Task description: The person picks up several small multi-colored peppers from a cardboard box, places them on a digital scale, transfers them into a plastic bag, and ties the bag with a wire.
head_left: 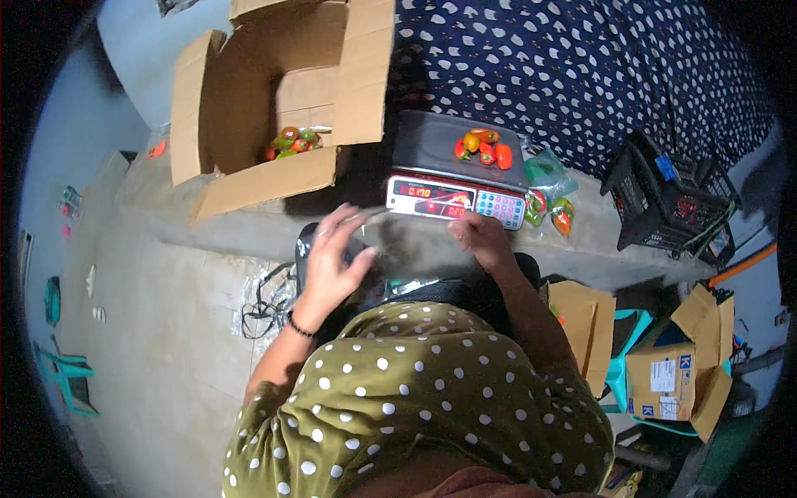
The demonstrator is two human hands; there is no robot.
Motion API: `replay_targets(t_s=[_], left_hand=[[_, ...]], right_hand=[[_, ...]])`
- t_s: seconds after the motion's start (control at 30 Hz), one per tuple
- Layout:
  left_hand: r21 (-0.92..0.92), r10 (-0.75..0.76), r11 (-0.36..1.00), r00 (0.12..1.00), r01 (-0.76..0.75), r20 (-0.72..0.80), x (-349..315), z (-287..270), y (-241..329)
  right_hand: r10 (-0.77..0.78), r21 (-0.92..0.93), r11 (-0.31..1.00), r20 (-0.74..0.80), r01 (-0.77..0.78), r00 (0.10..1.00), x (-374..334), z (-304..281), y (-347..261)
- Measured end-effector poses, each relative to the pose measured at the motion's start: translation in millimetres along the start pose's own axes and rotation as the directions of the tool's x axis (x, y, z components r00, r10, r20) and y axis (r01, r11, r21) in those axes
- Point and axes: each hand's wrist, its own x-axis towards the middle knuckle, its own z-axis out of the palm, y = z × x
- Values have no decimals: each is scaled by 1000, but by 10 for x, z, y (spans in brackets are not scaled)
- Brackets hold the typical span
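My right hand (480,239) is closed in a pinch, just in front of the scale's keypad. From it a thin, see-through plastic bag (407,239) seems to stretch leftward, faint and partly blurred. My left hand (332,259) has its fingers stretched out and its thumb apart, with the fingertips near the bag's left side. Beyond both hands stands a digital scale (401,197) with lit red figures and a dark weighing plate (427,145). Several red and orange peppers (486,148) lie on that plate.
An open cardboard box (361,75) with several peppers (292,143) stands at the far left. Right of the scale are bagged peppers (563,217) and a green plastic bag (548,174). Black crates (647,199) sit farther right, above an open carton (664,382) on a teal stool (623,365).
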Motion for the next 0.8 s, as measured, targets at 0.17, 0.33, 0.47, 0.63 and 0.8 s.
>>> replay_targets(t_s=[0.17,0.33,0.47,0.63,0.8], left_hand=[[-600,107,787,926,144,362,799,539,-136],[-712,34,470,795,522,606,1014,756,-178],[-764,-185,272,811,586,556,919,810,-393],[-893,-252,126,885,431,392,860,806,-171],[-906,-311,64,871,419,381,905,792,-24]], right_hand=[[-10,101,995,164,-7,986,123,111,-139],[60,-36,998,192,-54,980,202,29,-131],[85,150,982,172,-111,981,242,-24,-130],[7,273,961,103,-35,995,316,-52,-92],[-6,339,941,14,1,1000,355,4,-144]])
